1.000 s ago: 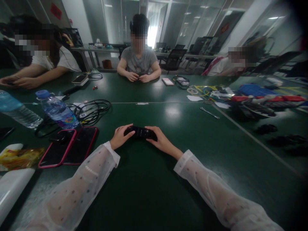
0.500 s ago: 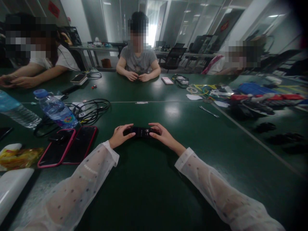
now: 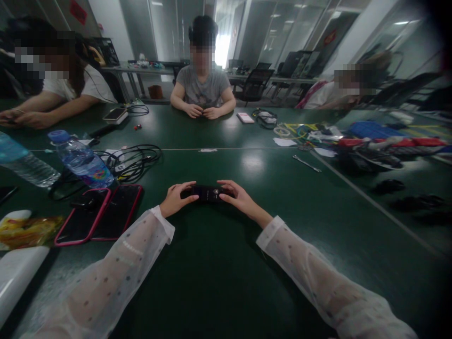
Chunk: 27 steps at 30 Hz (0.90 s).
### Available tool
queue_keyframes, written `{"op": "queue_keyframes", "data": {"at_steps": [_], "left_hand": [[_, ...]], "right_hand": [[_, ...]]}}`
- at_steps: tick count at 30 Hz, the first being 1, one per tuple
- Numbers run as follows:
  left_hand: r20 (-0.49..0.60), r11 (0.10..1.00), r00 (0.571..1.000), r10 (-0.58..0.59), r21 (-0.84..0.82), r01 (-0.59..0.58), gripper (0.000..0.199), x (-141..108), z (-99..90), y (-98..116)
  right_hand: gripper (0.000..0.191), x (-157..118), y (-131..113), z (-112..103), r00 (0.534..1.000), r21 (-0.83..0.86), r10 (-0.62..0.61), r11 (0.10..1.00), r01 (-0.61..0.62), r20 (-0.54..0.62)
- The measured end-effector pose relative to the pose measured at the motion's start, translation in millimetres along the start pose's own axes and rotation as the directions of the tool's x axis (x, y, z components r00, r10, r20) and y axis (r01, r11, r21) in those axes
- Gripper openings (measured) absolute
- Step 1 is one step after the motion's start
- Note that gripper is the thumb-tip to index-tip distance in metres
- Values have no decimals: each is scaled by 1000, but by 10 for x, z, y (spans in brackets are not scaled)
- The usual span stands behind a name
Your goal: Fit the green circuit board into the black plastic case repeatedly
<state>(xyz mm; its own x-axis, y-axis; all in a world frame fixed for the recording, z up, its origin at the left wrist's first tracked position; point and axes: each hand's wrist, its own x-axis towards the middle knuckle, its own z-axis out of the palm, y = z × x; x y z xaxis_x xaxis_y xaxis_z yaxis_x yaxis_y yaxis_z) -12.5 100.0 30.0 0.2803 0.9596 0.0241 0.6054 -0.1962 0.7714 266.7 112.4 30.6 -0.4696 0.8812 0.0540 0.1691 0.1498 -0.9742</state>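
Left forearm (image 3: 109, 278) and right forearm (image 3: 318, 278) reaching forward from lower corners, slanting inward, sheer dotted sleeves (image 3: 282, 240) over both. Left grip (image 3: 173, 198) and right grip (image 3: 243, 197) facing each other, apart, roughly level. Each curved like C: fingers on far side, thumb on near side, tips pointing inward. Right wrist (image 3: 264, 218) bare beyond cuff.

Office — glass partitions (image 3: 282, 28), mesh chair (image 3: 256, 85), green table (image 3: 212, 273)
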Motion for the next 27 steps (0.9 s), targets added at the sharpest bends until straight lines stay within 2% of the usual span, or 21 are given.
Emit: {"op": "queue_keyframes", "data": {"at_steps": [10, 17, 21, 23, 27], "left_hand": [[-19, 995, 999, 31, 93, -29, 64, 23, 25, -58], [-41, 989, 998, 41, 144, -35, 58, 21, 31, -37], [-62, 986, 997, 53, 161, -43, 57, 30, 53, -54], [-70, 985, 996, 58, 164, -46, 58, 35, 62, -70], [-67, 986, 997, 48, 164, -37, 61, 32, 61, -70]], "right_hand": [[49, -8, -54, -12, 1000, -83, -12, 996, 13, 8], [69, -29, -52, 2, 994, -273, -88, 956, 103, 66], [56, -22, -29, 44, 977, -403, -213, 893, 200, 14], [49, -18, -20, 60, 970, -448, -241, 870, 207, -19], [48, -15, 4, 80, 966, -476, -250, 858, 192, -60]]}}
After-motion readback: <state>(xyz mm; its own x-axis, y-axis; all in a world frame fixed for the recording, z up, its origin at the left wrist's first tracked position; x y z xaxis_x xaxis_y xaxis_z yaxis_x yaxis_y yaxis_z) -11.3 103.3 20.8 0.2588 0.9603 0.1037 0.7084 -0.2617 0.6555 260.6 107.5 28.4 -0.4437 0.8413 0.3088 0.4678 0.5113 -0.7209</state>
